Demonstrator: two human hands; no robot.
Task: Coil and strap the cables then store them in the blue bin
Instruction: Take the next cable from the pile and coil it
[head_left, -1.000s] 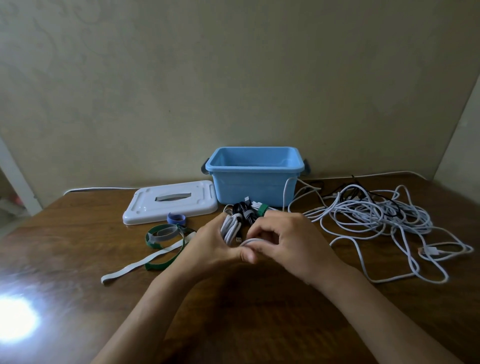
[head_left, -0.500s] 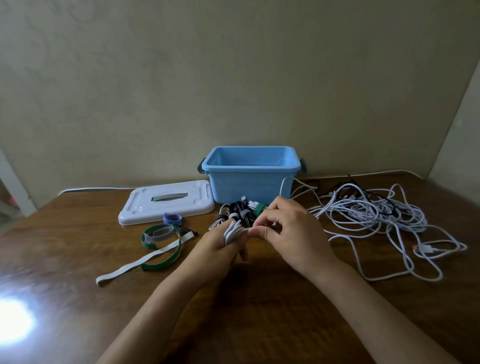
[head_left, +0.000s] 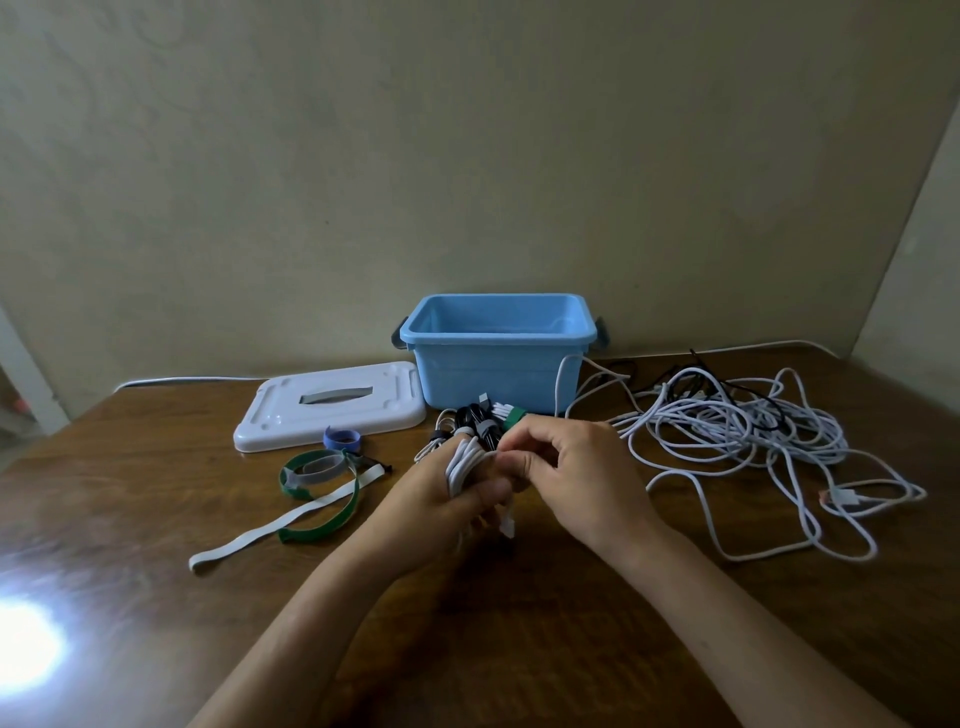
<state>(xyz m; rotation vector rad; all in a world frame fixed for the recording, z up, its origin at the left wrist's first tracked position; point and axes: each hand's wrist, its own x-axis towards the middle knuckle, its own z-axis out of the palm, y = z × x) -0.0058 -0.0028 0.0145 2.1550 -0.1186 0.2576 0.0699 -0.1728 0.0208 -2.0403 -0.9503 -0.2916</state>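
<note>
Left hand (head_left: 441, 506) grips white coil (head_left: 462, 465) above table (head_left: 156, 519), before bin (head_left: 498, 364). Right hand (head_left: 566, 467) pinches its top loop. Cable light, springy, slick; hold across all loops, else unwinds.

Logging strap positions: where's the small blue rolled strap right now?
Head view, left of centre on the table: the blue rolled strap sits just in front of the white lid, behind the green strap and left of the left hand.

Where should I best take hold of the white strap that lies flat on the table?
Pinch the white strap at its free near-left end, coming from above and the left. That end lies apart on bare table, while the far end runs under the green strap.
</note>
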